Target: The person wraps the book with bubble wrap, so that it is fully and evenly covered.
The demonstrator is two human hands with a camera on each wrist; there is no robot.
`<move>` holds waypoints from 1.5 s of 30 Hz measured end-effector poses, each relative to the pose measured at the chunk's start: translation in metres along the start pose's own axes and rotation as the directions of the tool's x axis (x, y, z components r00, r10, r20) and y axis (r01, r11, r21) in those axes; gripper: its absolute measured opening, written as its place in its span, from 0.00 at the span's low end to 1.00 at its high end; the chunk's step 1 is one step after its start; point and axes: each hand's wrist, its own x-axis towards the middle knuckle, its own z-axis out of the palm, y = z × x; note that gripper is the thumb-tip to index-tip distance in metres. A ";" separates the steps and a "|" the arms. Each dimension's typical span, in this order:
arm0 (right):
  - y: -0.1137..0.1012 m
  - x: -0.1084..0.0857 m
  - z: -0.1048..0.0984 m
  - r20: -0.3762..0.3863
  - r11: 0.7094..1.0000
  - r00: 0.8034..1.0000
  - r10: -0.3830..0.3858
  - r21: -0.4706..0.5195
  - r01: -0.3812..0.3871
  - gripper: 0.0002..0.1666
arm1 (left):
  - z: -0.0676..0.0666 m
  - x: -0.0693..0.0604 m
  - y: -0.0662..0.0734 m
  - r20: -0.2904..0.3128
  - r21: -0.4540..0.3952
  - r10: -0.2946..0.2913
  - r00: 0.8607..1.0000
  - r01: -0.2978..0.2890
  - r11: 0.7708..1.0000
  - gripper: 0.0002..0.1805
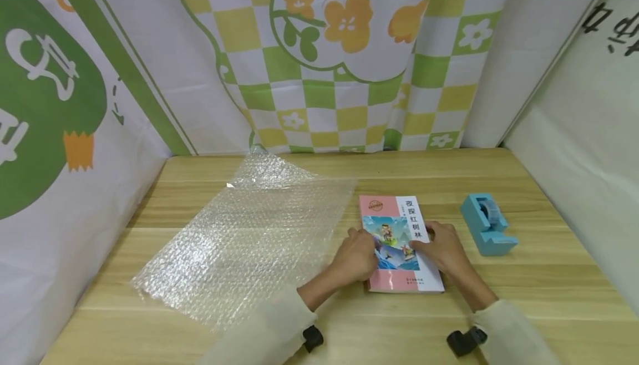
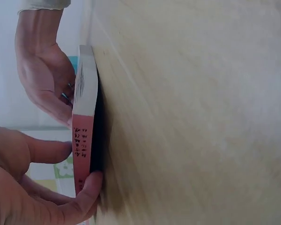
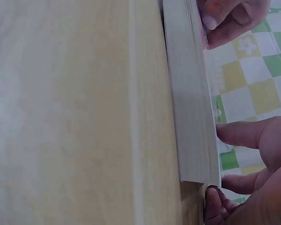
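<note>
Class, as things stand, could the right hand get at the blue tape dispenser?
Probably yes: nothing visible stands between the right hand and the tape dispenser to its right. That hand grips the book, though, so it would likely need to let go first.

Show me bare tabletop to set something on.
Bare table: between tape dispenser and right wall; between book and checkered curtain. Crowded: the book's sides, with left hand and right hand on it; bubble wrap covers much of the left.

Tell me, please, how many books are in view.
1: the book is between the left hand and right hand, with bubble wrap to its left and the blue tape dispenser to its right.
</note>
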 end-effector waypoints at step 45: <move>-0.010 -0.021 -0.021 0.054 0.941 0.992 0.112 0.314 -0.123 0.41 | 0.006 0.002 0.001 -0.094 -0.897 -0.162 0.982 -0.013 0.442 0.30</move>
